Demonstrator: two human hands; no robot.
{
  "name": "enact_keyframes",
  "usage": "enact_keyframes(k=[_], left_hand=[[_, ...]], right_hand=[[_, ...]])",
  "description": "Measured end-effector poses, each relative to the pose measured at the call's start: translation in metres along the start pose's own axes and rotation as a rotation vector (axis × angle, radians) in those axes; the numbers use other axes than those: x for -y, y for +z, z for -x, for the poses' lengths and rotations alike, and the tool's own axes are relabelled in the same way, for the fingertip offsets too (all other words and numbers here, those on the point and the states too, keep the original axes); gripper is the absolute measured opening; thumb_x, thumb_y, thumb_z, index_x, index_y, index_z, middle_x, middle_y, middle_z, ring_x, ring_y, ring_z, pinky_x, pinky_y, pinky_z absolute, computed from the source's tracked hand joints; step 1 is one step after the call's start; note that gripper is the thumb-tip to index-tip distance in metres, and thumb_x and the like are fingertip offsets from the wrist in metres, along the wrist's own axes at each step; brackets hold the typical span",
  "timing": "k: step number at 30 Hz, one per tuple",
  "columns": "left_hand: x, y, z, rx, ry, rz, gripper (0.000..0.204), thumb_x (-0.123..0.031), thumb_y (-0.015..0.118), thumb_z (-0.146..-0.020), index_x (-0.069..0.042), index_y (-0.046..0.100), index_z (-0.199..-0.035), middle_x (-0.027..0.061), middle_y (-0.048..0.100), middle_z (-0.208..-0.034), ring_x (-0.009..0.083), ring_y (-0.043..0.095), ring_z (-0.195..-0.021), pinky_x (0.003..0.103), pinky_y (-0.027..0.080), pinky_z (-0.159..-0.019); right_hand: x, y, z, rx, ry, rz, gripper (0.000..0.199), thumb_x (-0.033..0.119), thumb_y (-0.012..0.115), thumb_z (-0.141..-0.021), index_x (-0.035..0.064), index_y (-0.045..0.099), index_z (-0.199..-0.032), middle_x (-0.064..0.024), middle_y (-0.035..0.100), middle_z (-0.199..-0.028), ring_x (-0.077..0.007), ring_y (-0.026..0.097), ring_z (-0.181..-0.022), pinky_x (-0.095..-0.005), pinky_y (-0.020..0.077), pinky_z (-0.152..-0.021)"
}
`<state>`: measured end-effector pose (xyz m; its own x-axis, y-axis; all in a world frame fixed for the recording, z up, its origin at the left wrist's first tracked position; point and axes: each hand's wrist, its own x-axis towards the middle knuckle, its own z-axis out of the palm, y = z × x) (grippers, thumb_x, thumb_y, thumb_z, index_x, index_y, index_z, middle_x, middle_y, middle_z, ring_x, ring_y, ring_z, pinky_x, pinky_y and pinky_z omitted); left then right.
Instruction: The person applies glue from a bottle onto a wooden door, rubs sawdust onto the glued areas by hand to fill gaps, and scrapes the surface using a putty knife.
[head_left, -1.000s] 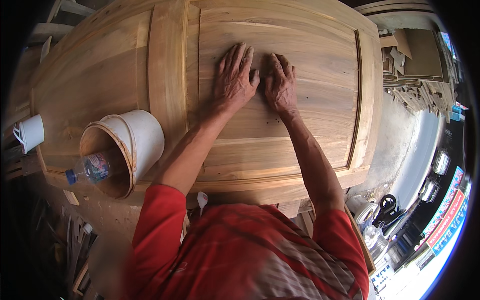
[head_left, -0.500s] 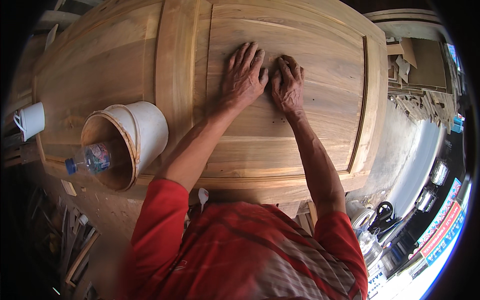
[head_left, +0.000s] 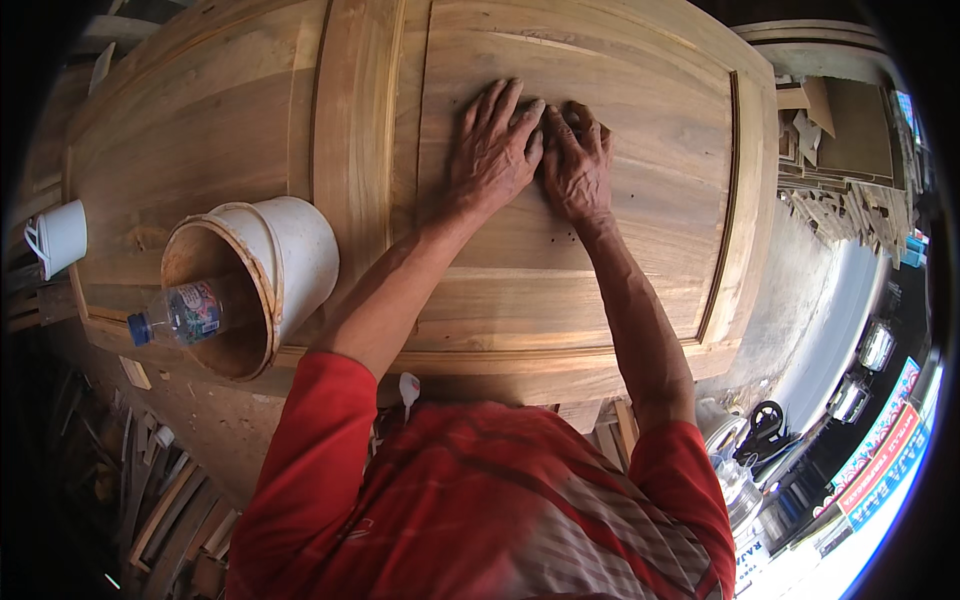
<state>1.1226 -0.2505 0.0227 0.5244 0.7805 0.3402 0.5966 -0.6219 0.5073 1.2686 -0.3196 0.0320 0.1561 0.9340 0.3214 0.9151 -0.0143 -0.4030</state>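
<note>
A large wooden panel door [head_left: 640, 220] with raised mouldings lies flat before me. My left hand [head_left: 497, 150] rests palm down on its right-hand panel, fingers stretched out and slightly apart, the forefinger and thumb close to the other hand. Right beside it, my right hand [head_left: 580, 170] presses on the same panel with its fingers bent and drawn together. Whatever may lie under those fingers is hidden. Both hands' fingertips look dark and dirty. A few small dark specks dot the wood below and beside my right hand.
On the door's left part a white bucket [head_left: 300, 255] lies on its side, with a clear plastic bottle [head_left: 190, 312] in its mouth. A small white container [head_left: 62, 238] stands at the far left. Wood offcuts [head_left: 850, 205] are piled at the right; timber strips [head_left: 165, 510] lie lower left.
My left forefinger and thumb have shifted right, closer to my right hand. The right hand has moved only slightly, its fingers still bent against the panel.
</note>
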Motion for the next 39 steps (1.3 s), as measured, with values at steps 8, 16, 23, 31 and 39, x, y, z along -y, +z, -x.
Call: enact_keyframes(k=[8,16,23,31,39], left_hand=[[0.001,-0.001,0.000,0.009,0.019,-0.024,0.042,-0.022,0.069,-0.095,-0.016,0.071,-0.137,0.0198,0.051,-0.155,0.0377,0.045,-0.147,0.052,0.037,-0.121],[-0.003,-0.005,-0.003,0.029,0.040,-0.053,0.056,-0.021,0.066,-0.098,-0.012,0.056,-0.152,0.0204,0.052,-0.154,0.0385,0.046,-0.146,0.053,0.035,-0.122],[-0.004,-0.006,-0.006,0.042,0.043,-0.047,0.061,-0.020,0.067,-0.098,-0.004,0.051,-0.154,0.0211,0.051,-0.155,0.0387,0.045,-0.147,0.053,0.035,-0.122],[-0.005,-0.008,-0.003,0.083,0.025,-0.065,0.057,-0.019,0.069,-0.096,0.001,0.055,-0.147,0.0201,0.049,-0.158,0.0384,0.044,-0.149,0.052,0.036,-0.121],[-0.005,-0.004,-0.005,0.107,0.011,-0.071,0.057,-0.019,0.070,-0.095,0.001,0.055,-0.147,0.0196,0.048,-0.158,0.0388,0.043,-0.149,0.053,0.035,-0.121]], right_hand=[[-0.001,0.003,-0.003,-0.028,-0.023,-0.042,0.048,0.014,0.068,-0.093,0.0076,0.066,-0.140,-0.0200,0.058,-0.144,-0.0414,0.055,-0.125,-0.0519,0.0449,-0.108],[-0.003,0.002,0.000,0.011,-0.015,0.048,0.051,0.015,0.067,-0.094,0.0045,0.062,-0.143,-0.0203,0.058,-0.145,-0.0405,0.057,-0.124,-0.0514,0.0453,-0.107],[-0.010,0.000,0.001,-0.068,0.109,-0.166,0.045,0.009,0.064,-0.096,-0.0024,0.062,-0.140,-0.0228,0.058,-0.142,-0.0423,0.056,-0.127,-0.0520,0.0454,-0.108],[-0.012,-0.003,0.005,-0.173,0.153,-0.243,0.020,-0.002,0.066,-0.093,-0.0029,0.069,-0.113,-0.0186,0.068,-0.123,-0.0400,0.065,-0.113,-0.0472,0.0532,-0.098],[-0.016,-0.003,0.005,-0.158,0.147,-0.262,0.022,-0.003,0.070,-0.091,-0.0013,0.067,-0.112,-0.0171,0.068,-0.123,-0.0381,0.065,-0.110,-0.0467,0.0534,-0.096]])
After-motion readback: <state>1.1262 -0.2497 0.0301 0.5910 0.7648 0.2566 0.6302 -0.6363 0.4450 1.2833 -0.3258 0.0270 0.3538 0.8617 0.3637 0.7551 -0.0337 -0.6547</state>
